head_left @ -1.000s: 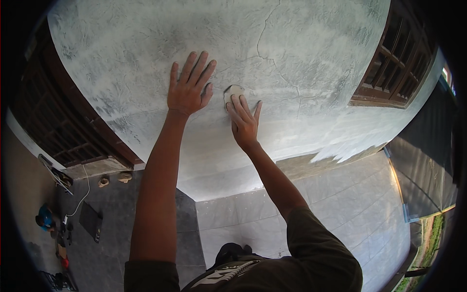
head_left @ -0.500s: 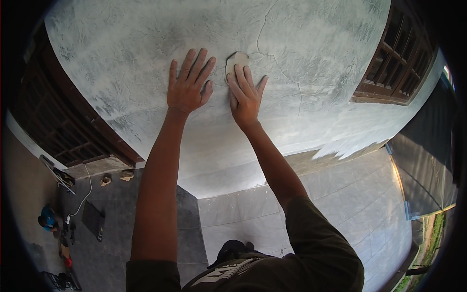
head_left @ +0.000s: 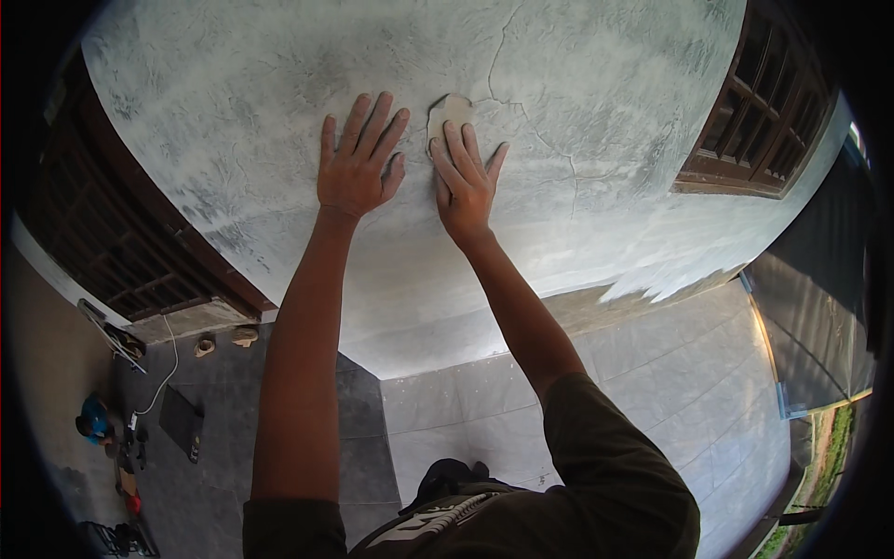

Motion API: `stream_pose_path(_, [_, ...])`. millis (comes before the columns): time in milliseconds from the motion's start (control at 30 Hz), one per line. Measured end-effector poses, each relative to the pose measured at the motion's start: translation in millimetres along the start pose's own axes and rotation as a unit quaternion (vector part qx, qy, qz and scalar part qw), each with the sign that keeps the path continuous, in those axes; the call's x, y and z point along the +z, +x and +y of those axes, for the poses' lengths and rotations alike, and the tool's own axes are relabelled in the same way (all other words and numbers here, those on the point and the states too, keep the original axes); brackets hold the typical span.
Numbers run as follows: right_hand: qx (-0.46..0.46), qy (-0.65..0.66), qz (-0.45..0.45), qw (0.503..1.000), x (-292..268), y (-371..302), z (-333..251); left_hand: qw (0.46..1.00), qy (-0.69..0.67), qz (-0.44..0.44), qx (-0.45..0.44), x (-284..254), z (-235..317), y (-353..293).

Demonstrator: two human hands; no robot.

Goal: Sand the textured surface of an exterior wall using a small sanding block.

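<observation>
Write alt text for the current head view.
A person's right hand presses a pale pad flat against a cracked grey wall; the left hand rests open on the wall beside it. Dark brown window frames flank the wall at the picture's left and upper right, with tiled floor below.

Wall, pale grey rough plaster (head_left: pixel 615 70): bare stretch from the right hand (head_left: pixel 465 191) to a dark-brown wooden window with small panes (head_left: pixel 765 110), obstacle at far right. Directly ahead of right fingers: flat, pale, rounded pad (head_left: pixel 453 111). Passage between right hand and left hand (head_left: pixel 358 174): narrow, unobstructed. Left obstacle: dark-brown wooden lattice joinery (head_left: pixel 112 228). Lower limit: grey tiled floor (head_left: pixel 656 382).
</observation>
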State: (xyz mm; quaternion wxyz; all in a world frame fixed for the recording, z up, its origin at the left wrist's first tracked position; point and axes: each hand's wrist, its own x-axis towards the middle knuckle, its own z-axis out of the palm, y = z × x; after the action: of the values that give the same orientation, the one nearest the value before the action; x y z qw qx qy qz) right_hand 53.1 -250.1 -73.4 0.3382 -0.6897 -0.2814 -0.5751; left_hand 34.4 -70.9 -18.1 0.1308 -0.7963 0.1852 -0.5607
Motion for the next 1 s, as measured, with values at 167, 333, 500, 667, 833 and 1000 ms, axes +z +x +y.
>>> stream_pose_path(167, [0.039,-0.024,-0.116,0.992,-10.9,-72.0,11.0,1.000,0.003,-0.007,-0.001,0.7,1.0,2.5])
stream_pose_path(333, [-0.003,-0.006,-0.041,0.999,-4.6,1.3,3.7,1.000,0.013,0.001,0.002,-0.8,-2.1,0.7])
stream_pose_path(500, [0.029,-0.021,-0.125,0.992,-11.2,-88.3,18.4,1.000,0.008,0.001,0.001,1.5,0.0,3.2])
stream_pose_path(667, [0.008,-0.012,-0.083,0.996,-4.3,-30.0,8.3,1.000,-0.001,-0.013,-0.014,0.7,-1.9,-0.5])
stream_pose_path(833, [0.015,0.004,-0.067,0.998,-6.5,-33.9,2.8,1.000,0.007,-0.006,-0.016,2.1,-0.8,-0.4])
stream_pose_path(1000, [0.001,-0.009,-0.113,0.994,-4.8,-61.5,13.4,1.000,0.001,0.001,-0.015,3.2,0.3,2.3])
